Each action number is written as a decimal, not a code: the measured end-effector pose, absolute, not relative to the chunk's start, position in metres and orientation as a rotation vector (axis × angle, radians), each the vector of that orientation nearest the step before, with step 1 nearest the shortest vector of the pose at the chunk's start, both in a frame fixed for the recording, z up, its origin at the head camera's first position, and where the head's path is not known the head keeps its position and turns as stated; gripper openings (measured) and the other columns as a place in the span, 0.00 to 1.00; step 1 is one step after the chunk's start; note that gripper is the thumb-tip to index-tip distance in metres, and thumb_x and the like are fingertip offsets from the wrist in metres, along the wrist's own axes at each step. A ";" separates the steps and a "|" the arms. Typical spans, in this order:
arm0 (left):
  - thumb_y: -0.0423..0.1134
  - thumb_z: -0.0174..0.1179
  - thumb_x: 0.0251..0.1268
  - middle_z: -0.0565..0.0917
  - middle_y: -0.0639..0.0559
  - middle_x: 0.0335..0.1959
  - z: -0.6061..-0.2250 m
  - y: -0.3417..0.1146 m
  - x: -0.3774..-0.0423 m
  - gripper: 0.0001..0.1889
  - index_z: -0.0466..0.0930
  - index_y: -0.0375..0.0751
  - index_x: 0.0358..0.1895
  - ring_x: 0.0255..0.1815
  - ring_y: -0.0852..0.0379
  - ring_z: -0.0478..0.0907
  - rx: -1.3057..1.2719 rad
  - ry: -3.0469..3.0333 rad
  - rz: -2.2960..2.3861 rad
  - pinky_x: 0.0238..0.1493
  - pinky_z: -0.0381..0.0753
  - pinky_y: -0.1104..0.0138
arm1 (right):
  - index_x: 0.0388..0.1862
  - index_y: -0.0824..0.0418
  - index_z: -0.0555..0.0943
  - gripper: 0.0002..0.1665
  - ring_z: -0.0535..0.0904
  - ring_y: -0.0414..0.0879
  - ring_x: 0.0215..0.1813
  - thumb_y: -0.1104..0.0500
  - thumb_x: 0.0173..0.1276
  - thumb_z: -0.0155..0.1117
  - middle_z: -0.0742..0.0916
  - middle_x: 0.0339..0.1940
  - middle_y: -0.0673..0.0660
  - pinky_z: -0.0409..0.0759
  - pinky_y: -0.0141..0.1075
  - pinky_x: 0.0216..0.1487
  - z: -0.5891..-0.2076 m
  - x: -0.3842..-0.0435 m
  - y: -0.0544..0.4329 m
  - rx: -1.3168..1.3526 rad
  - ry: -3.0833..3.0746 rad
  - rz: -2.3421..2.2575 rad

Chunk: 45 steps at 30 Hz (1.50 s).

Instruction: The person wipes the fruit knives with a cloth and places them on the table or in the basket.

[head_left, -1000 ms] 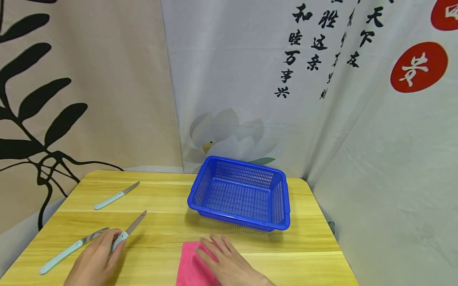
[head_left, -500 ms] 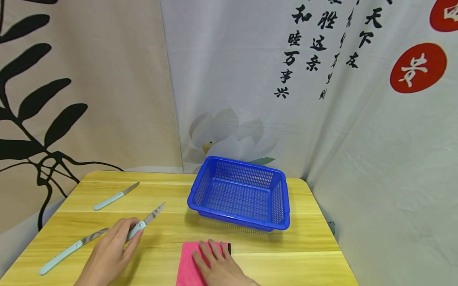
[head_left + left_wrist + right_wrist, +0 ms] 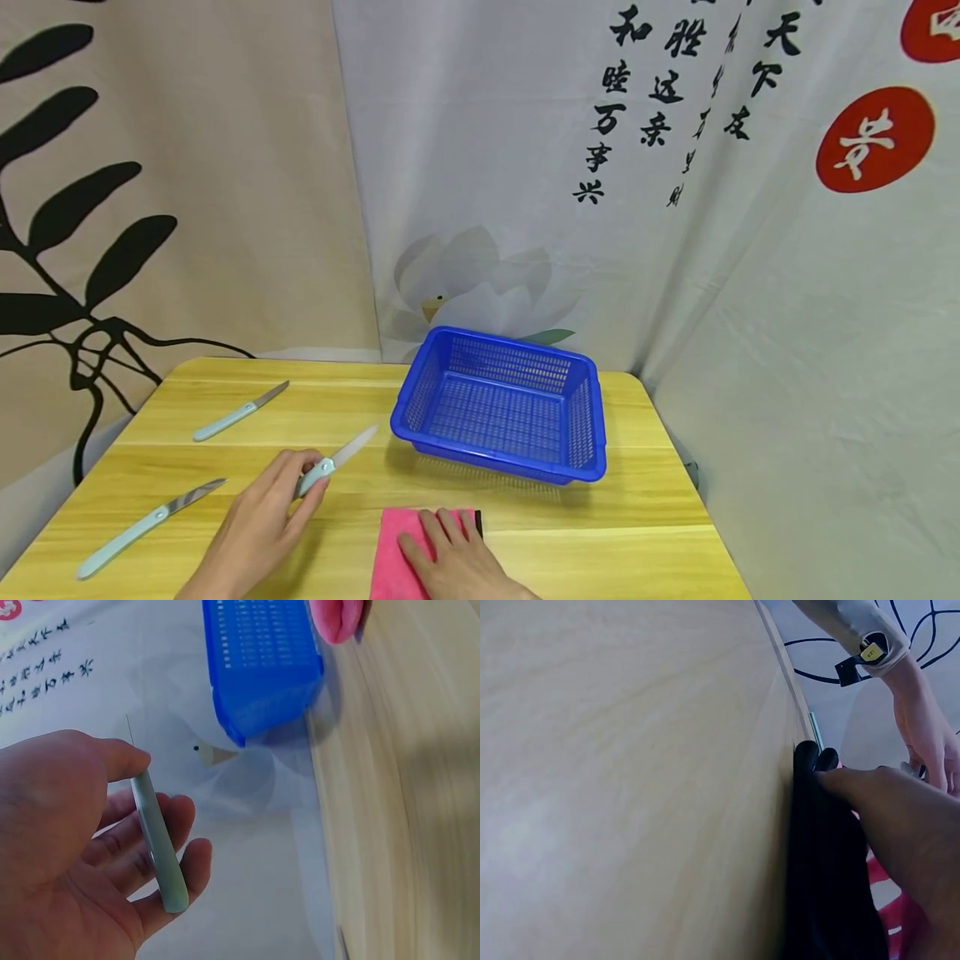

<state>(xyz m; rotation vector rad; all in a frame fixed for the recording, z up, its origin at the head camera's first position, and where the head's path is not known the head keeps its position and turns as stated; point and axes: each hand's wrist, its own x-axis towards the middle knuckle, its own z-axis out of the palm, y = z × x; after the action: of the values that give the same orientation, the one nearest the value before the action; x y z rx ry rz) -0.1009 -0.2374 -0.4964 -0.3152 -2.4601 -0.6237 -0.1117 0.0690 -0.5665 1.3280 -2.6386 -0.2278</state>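
Note:
My left hand (image 3: 258, 521) pinches a paring knife (image 3: 352, 447) by its pale blue-green handle, with the blade pointing away and to the right. Thumb and fingertips meet along that handle (image 3: 157, 840) in the left wrist view, where the blade appears edge-on as a thin line. My right hand (image 3: 465, 560) rests on a folded pink cloth (image 3: 393, 554) at the front of the table, fingers spread over it. A black strip shows at the cloth's right corner. In the right wrist view the thumb lies over black folded material (image 3: 825, 862).
A blue slotted plastic basket (image 3: 498, 412) stands at the back, right of centre on the wooden table (image 3: 615, 542). Two more paring knives lie on the left: one near (image 3: 127, 537), one farther back (image 3: 225, 422). A printed curtain (image 3: 480, 125) hangs behind.
My left hand has carried the knife rightward, away from the knife lying beside it. My right hand has shifted slightly left and toward me on the cloth, uncovering the black strip.

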 end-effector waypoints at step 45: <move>0.29 0.72 0.75 0.88 0.55 0.37 -0.464 -0.143 -0.147 0.11 0.88 0.38 0.56 0.30 0.70 0.77 -0.392 -2.309 -1.206 0.28 0.78 0.72 | 0.78 0.62 0.79 0.30 0.87 0.52 0.57 0.45 0.91 0.53 0.86 0.63 0.61 0.91 0.44 0.58 -0.462 -0.161 0.141 1.152 -2.059 0.543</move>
<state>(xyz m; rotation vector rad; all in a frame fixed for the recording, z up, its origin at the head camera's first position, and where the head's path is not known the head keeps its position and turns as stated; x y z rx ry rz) -0.1473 -0.1428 -0.4643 -0.3923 -2.3093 -1.2062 -0.1608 0.1413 -0.4622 1.1520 -2.0595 0.5433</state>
